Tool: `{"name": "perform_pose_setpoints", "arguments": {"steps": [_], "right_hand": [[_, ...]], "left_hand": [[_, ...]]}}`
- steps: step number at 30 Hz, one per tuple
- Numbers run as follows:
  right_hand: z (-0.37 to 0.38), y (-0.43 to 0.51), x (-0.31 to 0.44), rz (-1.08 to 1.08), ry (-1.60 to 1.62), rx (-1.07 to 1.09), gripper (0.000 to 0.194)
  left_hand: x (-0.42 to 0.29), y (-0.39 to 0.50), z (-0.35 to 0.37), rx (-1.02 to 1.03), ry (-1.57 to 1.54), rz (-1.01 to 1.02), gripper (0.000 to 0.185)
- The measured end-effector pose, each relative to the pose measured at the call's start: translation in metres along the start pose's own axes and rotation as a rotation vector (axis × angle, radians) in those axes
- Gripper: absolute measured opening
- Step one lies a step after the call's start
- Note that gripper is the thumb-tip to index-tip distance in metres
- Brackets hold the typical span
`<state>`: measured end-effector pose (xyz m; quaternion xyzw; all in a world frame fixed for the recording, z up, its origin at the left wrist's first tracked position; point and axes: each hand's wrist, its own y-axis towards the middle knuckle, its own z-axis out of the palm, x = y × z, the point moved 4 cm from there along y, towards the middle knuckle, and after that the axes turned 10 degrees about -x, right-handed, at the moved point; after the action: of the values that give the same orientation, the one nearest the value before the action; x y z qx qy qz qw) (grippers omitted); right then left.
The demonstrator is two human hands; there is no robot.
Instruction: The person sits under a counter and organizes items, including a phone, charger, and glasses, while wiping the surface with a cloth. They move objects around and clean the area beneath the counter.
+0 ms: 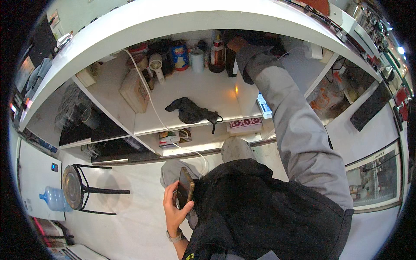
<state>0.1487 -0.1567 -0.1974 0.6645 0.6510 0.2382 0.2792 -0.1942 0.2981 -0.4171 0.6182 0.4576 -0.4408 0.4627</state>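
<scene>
My left hand holds a smartphone over my lap, low in the picture. My right arm stretches into the shelf compartment under a white counter. Only part of my right hand shows, at the back beside a dark box; its fingers are hidden in shadow. Left of it stand a brown bottle with a yellow top, a pale can and a blue-labelled container. A crumpled black fabric item lies at the shelf's front edge.
A white cable hangs across the shelf to the floor. Further left are a handheld fan and a white box. A round stool and a blue water jug are left. The counter edge overhangs my right arm.
</scene>
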Motion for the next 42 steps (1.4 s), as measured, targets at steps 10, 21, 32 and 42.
{"name": "perform_pose_setpoints", "arguments": {"steps": [10,21,32,42], "right_hand": [[-0.017,-0.013,0.009,-0.062,-0.006,-0.077,0.052],[-0.133,-0.261,0.089,0.272,0.671,0.418,0.043],[-0.164,-0.241,-0.111,1.053,1.466,-0.521,0.064],[-0.154,-0.203,-0.122,1.01,1.704,-0.748,0.039]], "left_hand": [[-0.003,0.005,0.005,0.04,0.008,0.036,0.079],[0.0,0.016,0.014,0.036,0.021,-0.005,0.078],[-0.007,0.038,0.041,0.14,0.071,0.056,0.077],[-0.01,0.039,0.049,0.143,0.08,0.079,0.078]]}}
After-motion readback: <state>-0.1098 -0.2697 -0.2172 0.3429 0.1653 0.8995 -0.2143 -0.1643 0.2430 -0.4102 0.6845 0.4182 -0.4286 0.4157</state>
